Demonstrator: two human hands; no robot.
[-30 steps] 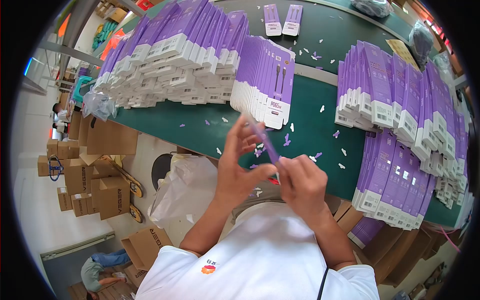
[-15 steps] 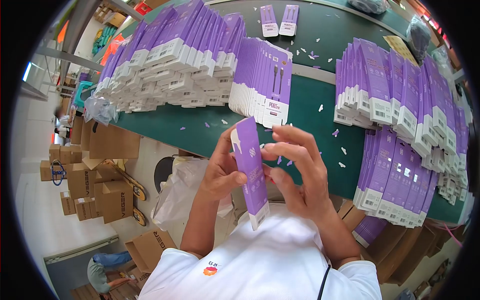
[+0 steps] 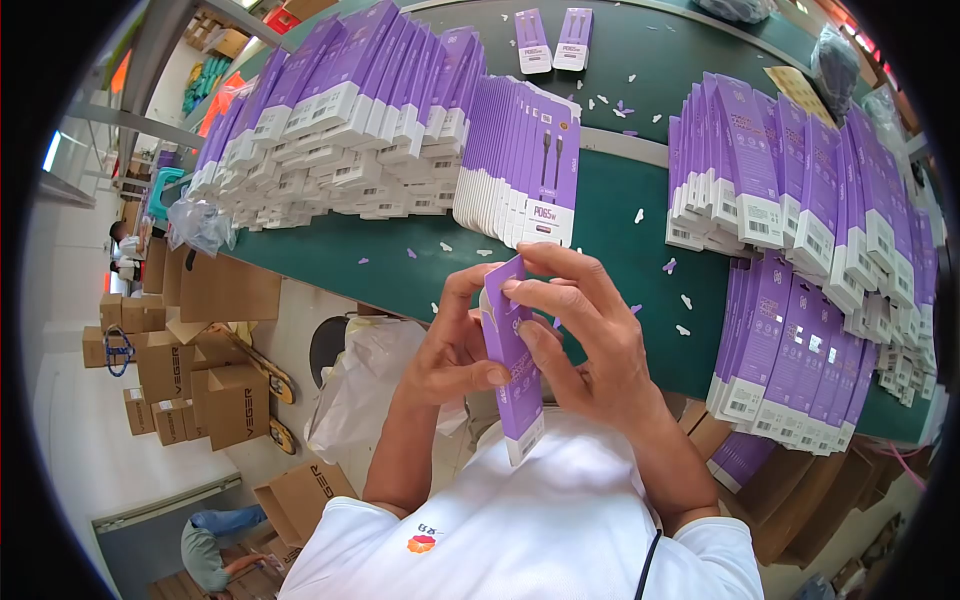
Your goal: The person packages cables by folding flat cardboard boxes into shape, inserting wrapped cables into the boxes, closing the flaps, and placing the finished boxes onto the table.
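A slim purple and white cable box (image 3: 520,395) is held upright, slightly tilted, in front of my chest. My left hand (image 3: 448,350) grips it from the left side, thumb across its near face. At its upper end my right hand (image 3: 590,340) pinches it, with thumb and fingers on the top part, which partly hides the flap there. Beyond my hands, on the green table (image 3: 620,215), stands a leaning row of the same flat boxes (image 3: 548,190), the front one showing a black cable picture.
Tall piles of purple boxes stand at left (image 3: 350,120) and right (image 3: 790,190). Two boxes (image 3: 533,42) lie at the back. Paper scraps (image 3: 640,215) litter the table. Brown cartons (image 3: 238,400) sit on the floor, with another person (image 3: 205,550) bending at lower left.
My right hand has come in from beside the box and now grips its upper end. The box has turned slightly and moved a little to the right in my left hand.
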